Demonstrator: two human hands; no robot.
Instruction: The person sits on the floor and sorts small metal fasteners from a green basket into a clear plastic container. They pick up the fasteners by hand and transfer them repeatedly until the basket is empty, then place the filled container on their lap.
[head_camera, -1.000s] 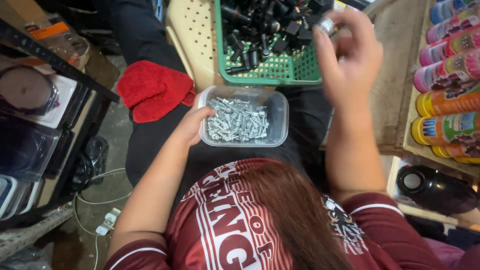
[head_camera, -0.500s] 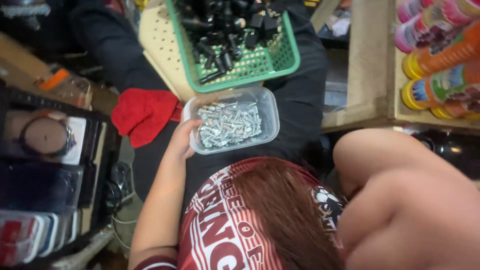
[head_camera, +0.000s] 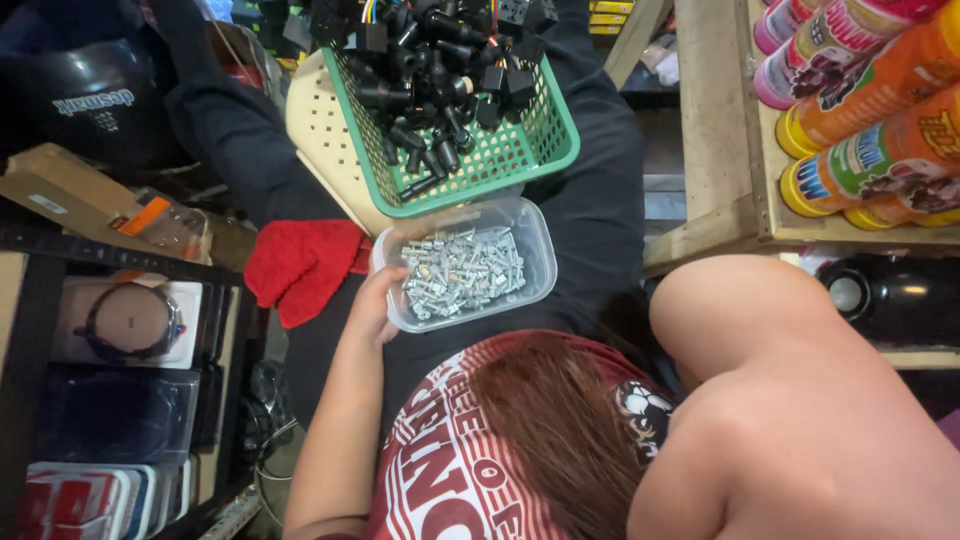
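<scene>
Cramped shop, shelves w/ spray cans (head_camera: 850, 110); left hand (head_camera: 375, 305) grips screw tub (head_camera: 465, 262) edge; right hand now out of view, arm nearer.

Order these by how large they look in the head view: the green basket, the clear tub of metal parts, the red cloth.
1. Green basket, largest, though its top is cut off by the frame.
2. Clear tub, held by the left hand.
3. Red cloth, looks slightly smaller than the tub; partly hidden, so unsure.

Parts shop: shelved spray cans (head_camera: 860, 110), boxed stock (head_camera: 120, 325)
</scene>
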